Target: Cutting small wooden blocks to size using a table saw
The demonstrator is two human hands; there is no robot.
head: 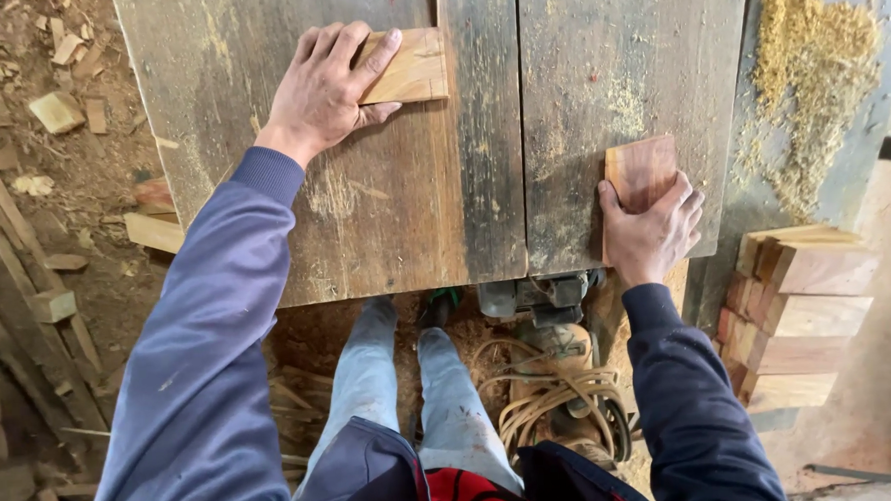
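Note:
My left hand (323,85) lies flat on a pale wooden block (413,70) at the far middle of a worn grey wooden saw table (444,210), beside the narrow slot (437,0) in its top. My right hand (650,234) grips a reddish wooden block (642,169) near the table's right front edge, fingers wrapped over its near end. Both arms wear dark blue sleeves.
A stack of cut wooden blocks (799,310) stands at the right. Sawdust (808,74) is heaped at the far right. Offcuts (57,110) litter the dirt floor at the left. Under the table sit a motor (538,297) and coiled belts (562,396), by my legs.

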